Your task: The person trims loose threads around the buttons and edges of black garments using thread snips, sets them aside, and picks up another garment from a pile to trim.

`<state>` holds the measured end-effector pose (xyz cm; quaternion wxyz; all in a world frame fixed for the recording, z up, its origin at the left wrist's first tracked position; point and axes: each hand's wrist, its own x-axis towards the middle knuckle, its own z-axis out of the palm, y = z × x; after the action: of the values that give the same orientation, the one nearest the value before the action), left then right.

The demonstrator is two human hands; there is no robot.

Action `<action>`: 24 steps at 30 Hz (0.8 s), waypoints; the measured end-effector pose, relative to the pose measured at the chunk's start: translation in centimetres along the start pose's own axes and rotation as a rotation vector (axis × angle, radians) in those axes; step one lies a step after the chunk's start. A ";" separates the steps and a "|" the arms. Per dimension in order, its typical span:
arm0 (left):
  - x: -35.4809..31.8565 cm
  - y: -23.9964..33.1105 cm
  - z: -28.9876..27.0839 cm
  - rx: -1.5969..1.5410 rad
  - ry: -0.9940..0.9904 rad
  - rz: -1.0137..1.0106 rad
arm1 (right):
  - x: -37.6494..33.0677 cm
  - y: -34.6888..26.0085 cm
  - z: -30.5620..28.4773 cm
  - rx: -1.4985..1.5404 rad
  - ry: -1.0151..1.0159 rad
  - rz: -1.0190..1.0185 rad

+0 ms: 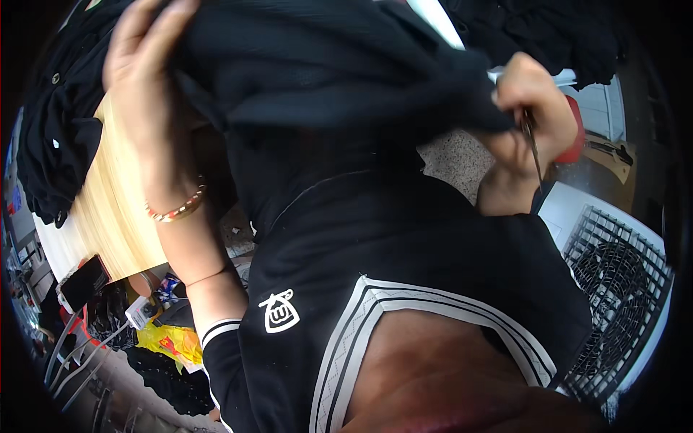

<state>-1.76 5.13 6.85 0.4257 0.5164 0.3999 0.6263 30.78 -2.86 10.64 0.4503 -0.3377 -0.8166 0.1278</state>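
Note:
A black cloth (339, 72), seemingly a garment, hangs blurred between my two hands in front of my chest. At its left edge is my left hand (148, 50), fingers stretched upward along the cloth, with the fingertips partly cut off by the top of the picture. My right hand (538, 101) is closed in a fist on the cloth's right end. From that fist a thin dark metal blade (534, 155) points down, probably of scissors or snips; its handle is hidden in the palm.
On the left stands a pale wooden table (123, 209) with a heap of black clothing (54, 144). Below it lie a yellow plastic bag (170, 343) and cables. More black cloth (534, 36) lies at the far right. A white box fan (617, 289) stands at my right; a red thing (574, 130) shows behind my right hand.

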 end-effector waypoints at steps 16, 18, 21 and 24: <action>-8.0 -1.8 -8.7 0.103 -0.110 -0.385 | 0.6 6.6 9.0 -0.189 -0.278 0.335; -10.2 -1.6 -8.0 0.150 -0.248 -0.557 | 0.1 7.1 9.7 -0.270 -0.291 0.330; -13.4 -3.5 -7.0 0.301 -0.179 -0.647 | -0.9 7.5 9.2 -0.292 -0.306 0.289; -15.3 -4.3 -6.6 0.280 -0.219 -0.774 | -1.6 7.5 9.4 -0.227 -0.414 0.305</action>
<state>-6.12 -8.36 -2.85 0.5950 0.4445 0.5978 0.3015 26.90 2.53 0.46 0.2088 -0.4717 -0.8401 0.1680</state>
